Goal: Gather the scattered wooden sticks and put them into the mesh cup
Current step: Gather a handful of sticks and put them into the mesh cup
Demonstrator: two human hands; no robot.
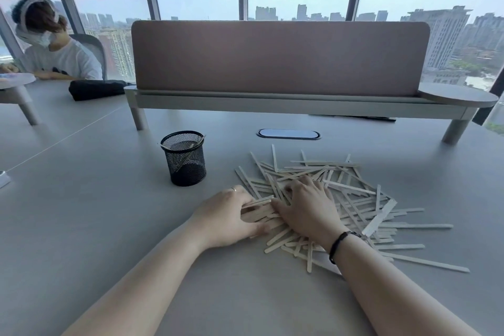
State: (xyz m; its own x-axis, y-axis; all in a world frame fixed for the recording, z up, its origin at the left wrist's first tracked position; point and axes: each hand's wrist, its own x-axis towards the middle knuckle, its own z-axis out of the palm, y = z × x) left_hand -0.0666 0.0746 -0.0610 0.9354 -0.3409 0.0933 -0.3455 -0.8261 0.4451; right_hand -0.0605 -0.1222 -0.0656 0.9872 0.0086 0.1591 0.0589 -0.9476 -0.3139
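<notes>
Wooden sticks (351, 199) lie heaped on the grey desk (81, 226) as I rake them together: my left hand (229, 215) curls its grip around a small bundle, while my right hand (308, 207) presses flat and holds nothing. Just left of the heap, the black mesh cup (184, 158) holds only a stick or two.

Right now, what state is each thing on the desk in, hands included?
mesh cup: upright, a stick or two leaning inside, otherwise nearly empty.
wooden sticks: most scattered in a loose pile on the desk.
left hand: curled around a small bundle of sticks.
right hand: flat on the pile, pushing sticks toward the left hand.
desk: sticks still spread across it.
</notes>
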